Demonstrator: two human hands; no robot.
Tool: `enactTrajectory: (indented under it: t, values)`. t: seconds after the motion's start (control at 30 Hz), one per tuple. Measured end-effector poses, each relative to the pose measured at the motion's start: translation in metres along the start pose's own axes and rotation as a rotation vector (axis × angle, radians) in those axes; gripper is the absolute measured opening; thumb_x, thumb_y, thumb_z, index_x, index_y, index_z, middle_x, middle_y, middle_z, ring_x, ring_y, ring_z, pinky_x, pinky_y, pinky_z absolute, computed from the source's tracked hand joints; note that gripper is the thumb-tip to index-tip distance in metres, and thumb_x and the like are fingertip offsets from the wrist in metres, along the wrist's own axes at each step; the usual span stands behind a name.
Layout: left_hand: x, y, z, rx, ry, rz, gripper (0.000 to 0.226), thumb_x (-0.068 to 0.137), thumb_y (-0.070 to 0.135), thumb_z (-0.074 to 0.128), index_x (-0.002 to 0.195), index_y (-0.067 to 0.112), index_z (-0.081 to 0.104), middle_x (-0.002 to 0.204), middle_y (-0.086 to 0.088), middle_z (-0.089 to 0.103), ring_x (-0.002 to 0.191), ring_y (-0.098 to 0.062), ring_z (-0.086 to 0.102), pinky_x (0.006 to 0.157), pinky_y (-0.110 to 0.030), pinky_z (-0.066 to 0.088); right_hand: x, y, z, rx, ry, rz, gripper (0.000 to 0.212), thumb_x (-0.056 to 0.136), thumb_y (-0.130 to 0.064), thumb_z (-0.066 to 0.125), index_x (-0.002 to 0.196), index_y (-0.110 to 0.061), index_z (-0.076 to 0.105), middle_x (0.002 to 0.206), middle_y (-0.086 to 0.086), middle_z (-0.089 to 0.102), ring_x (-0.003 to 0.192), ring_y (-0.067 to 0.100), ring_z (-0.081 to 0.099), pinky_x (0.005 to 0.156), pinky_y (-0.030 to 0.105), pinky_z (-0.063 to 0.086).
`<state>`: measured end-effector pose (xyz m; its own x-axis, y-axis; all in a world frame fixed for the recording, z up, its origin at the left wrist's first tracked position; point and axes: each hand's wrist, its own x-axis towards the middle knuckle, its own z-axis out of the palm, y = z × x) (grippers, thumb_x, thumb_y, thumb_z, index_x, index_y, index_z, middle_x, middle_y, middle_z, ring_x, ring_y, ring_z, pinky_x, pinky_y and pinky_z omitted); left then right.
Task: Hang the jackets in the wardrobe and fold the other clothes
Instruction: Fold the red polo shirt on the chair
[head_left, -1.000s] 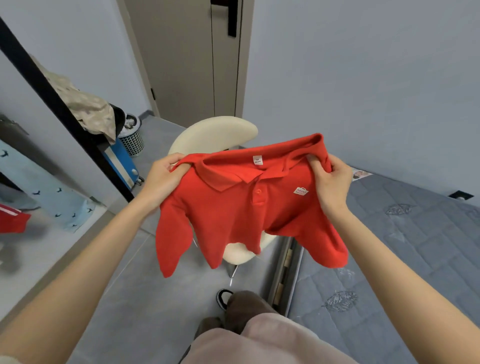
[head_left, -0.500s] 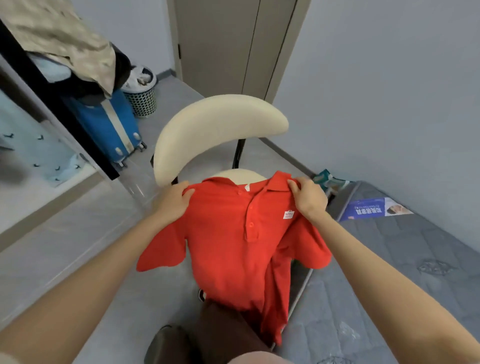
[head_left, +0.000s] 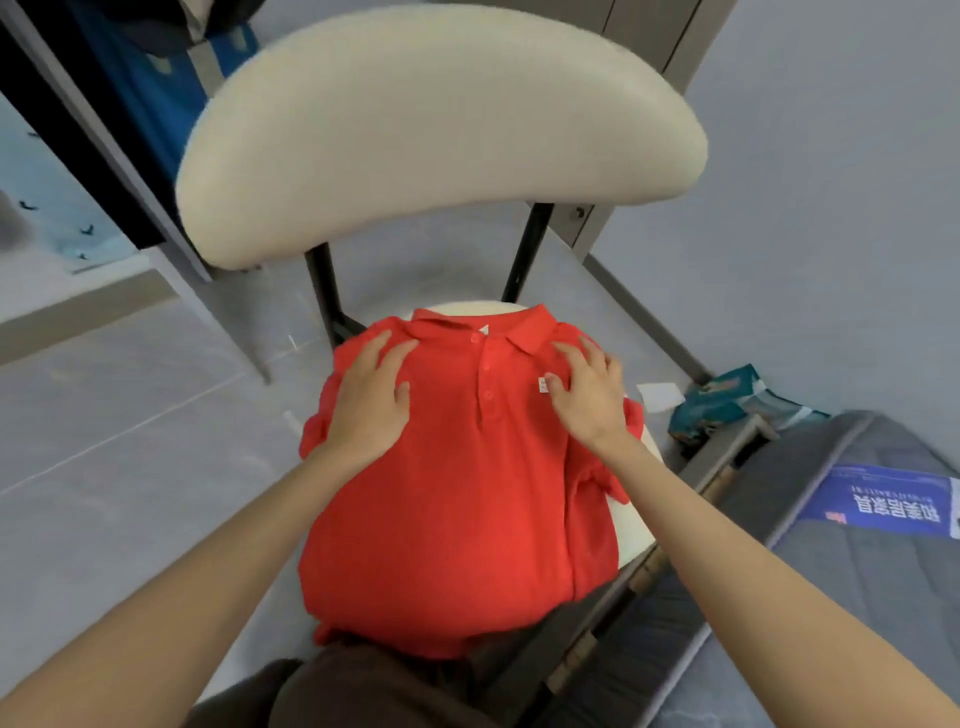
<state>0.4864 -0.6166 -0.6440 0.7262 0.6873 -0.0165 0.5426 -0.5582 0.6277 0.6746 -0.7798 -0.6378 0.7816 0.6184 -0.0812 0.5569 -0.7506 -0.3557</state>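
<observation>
1. Red polo shirt (head_left: 467, 478) lies front side up on the cream seat (head_left: 631, 530) of a chair, with its buttons closed and its collar towards the padded backrest (head_left: 441, 130).
2. Left hand (head_left: 366, 400) lies flat on the shirt near the left shoulder. Its fingers are straight and a little spread, and it grips nothing, only presses the cloth.
3. Right hand (head_left: 589, 395) lies the same way near the other shoulder, with the fingers spread wide and the thumb beside a small white label (head_left: 543, 385) on the chest.
4. At the back edge, the collar almost reaches the rim of the seat, and only a thin cream strip shows behind it.
5. On the left side, the sleeve and the side of the shirt reach past the seat edge, over the floor.
6. On the right side, a cream strip of seat is bare beside the crumpled right sleeve.
7. At the front, the hem goes over the seat edge and ends at the person's brown trousers (head_left: 363, 691).
8. Left of the chair, the grey tiled floor (head_left: 130, 441) gives wide open room.
9. Right of the chair, the room is narrow: a grey mattress (head_left: 857, 613) stands just beside the seat, with a blue printed sheet (head_left: 883, 501) on it.
10. Near the wall, a teal packet (head_left: 717, 400) and a white paper slip (head_left: 660, 396) lie between the chair and the mattress.
</observation>
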Motion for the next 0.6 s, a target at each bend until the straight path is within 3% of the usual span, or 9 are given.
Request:
enactTrajectory:
  t: [0.2,0.33,0.4,0.53,0.6]
  values:
    - [-0.068,0.016,0.050,0.040,-0.183,0.026,0.050,0.096,0.014,0.049,0.144,0.021,0.039,0.151,-0.006,0.034,0.140,-0.022,0.030,0.115,-0.033,0.022,-0.041,0.058,0.023,0.041,-0.129,0.018,0.044,0.096,-0.025,0.047,0.140,-0.020,0.045,0.151,0.009,0.034,0.141,0.030,0.024,0.116,0.039,0.018]
    - [-0.104,0.045,0.073,0.069,-0.268,0.022,0.054,0.097,0.018,0.048,0.149,0.020,0.030,0.152,-0.008,0.032,0.141,-0.020,0.028,0.115,-0.032,0.022,-0.063,0.093,0.013,0.279,0.022,0.136,0.057,0.092,-0.013,0.052,0.144,-0.003,0.030,0.146,0.019,0.036,0.136,0.036,0.029,0.111,0.036,0.018]
    - [-0.113,0.057,0.082,0.088,-0.287,0.019,0.055,0.098,0.019,0.047,0.150,0.020,0.027,0.154,-0.011,0.029,0.143,-0.021,0.025,0.116,-0.030,0.019,-0.067,0.104,0.010,0.434,0.018,0.263,0.062,0.093,-0.012,0.053,0.145,0.003,0.024,0.148,0.022,0.034,0.138,0.036,0.029,0.114,0.037,0.018]
    - [-0.120,0.078,0.099,0.147,-0.317,-0.026,0.055,0.099,0.020,0.044,0.150,0.021,0.024,0.156,-0.014,0.021,0.145,-0.021,0.019,0.117,-0.030,0.014,-0.060,0.124,0.010,0.574,-0.104,0.423,0.050,0.093,-0.027,0.054,0.135,0.000,0.044,0.136,0.019,0.051,0.127,0.035,0.045,0.109,0.044,0.032]
    - [-0.117,0.084,0.107,0.165,-0.338,-0.063,0.053,0.099,0.021,0.043,0.150,0.022,0.026,0.157,-0.014,0.020,0.145,-0.022,0.018,0.118,-0.033,0.013,-0.054,0.129,0.011,0.759,-0.154,0.450,0.056,0.092,-0.030,0.058,0.139,-0.003,0.041,0.138,0.014,0.050,0.127,0.031,0.047,0.109,0.044,0.035]
